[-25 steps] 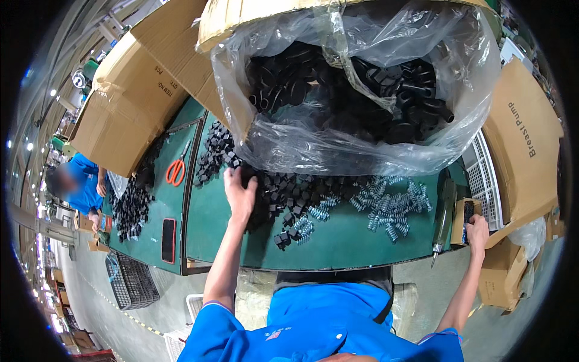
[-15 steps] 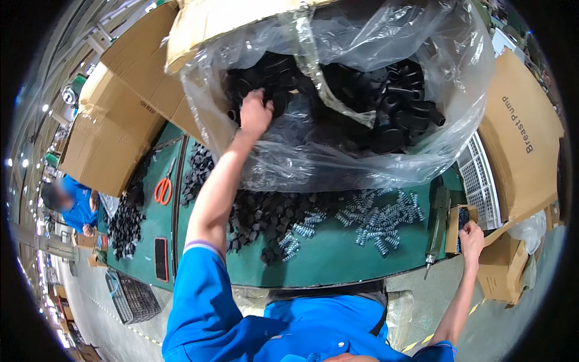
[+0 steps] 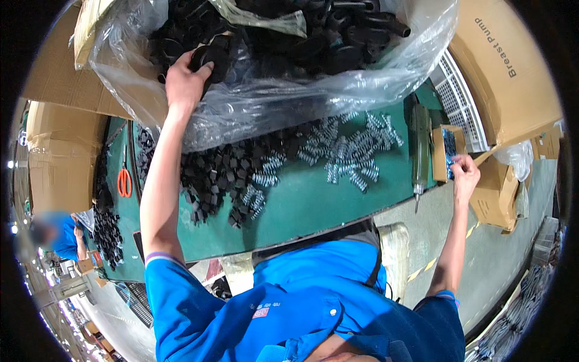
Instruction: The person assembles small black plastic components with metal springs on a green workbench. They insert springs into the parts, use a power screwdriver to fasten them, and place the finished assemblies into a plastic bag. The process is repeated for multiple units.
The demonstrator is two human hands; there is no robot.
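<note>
My left hand [image 3: 186, 81] reaches into a clear plastic bag [image 3: 259, 99], its thumb and fingers around a black plastic part [image 3: 212, 57] with a rounded end. More black molded parts [image 3: 350, 36] fill the bag. Over at the right table edge, my right hand [image 3: 466, 173] has its fingertips pinched together at a small cardboard box [image 3: 440, 158]. Small bluish metal pieces [image 3: 449, 145], perhaps screws, lie in that box. What those fingers hold, if anything, is too small to make out.
Metal springs [image 3: 356, 151] and small black blocks [image 3: 211, 178] lie heaped on the green table [image 3: 301, 208]. A green power screwdriver [image 3: 420, 148] lies beside the small box. Orange-handled scissors [image 3: 124, 181], a white plastic crate [image 3: 461, 99] and large cartons [image 3: 506, 72] surround this. Another person [image 3: 63, 235] sits far left.
The view has shifted, so the bag now appears higher. My left hand has closed around a black part among the pile. My right hand remains at the small box, fingertips now pinched together.
</note>
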